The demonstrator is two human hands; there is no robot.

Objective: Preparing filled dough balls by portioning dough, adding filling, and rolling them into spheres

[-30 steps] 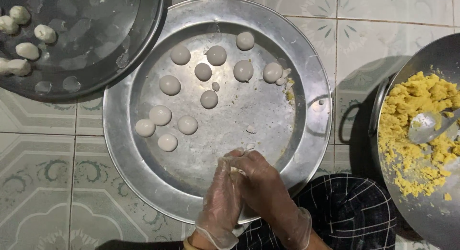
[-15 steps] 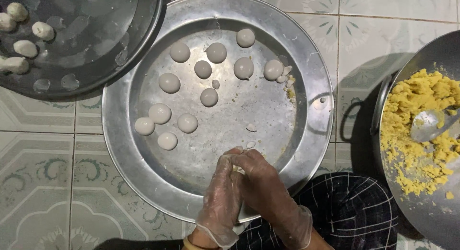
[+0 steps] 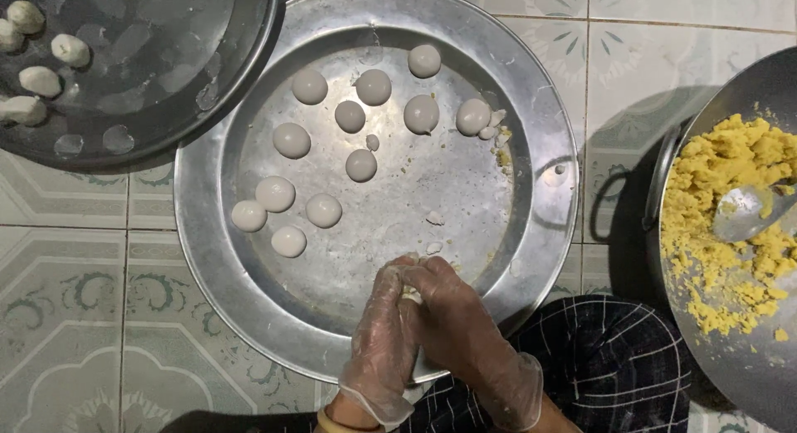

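Both hands in thin clear plastic gloves, pressed together palm to palm over the near rim of the big round metal tray [image 3: 531,109]. Left hand [image 3: 383,342] & right hand [image 3: 458,332] are cupping a small piece of dough [image 3: 409,297] between them; only a pale sliver of it is showing at the fingertips, rest hidden. So each grip is closing on that dough, fingers curled in tight, no gap btwn the palms.

Tray is sitting on the tiled floor [image 3: 83,317], right in front of the person. On it, approx a dozen white dough balls [image 3: 374,87] are lying in two loose groups: a row along the far side, a smaller cluster of four toward the left. None touching the hands; all well apart from them. A few crumbs & scraps of dough near the tray's right side, w/ a bit of yellow mixed in.

Top left, a dark round pan [image 3: 166,109] is overlapping the tray's rim, holding several rougher, unshaped dough lumps [image 3: 70,49] at its far left edge.

Right edge: a large metal bowl [image 3: 747,375] w/ yellow crumbly filling [image 3: 730,234], a metal spoon [image 3: 743,210] resting in it. Bowl is well apart from the hands.

Dark checked cloth [image 3: 614,358] below the right wrist, btwn tray & bowl.
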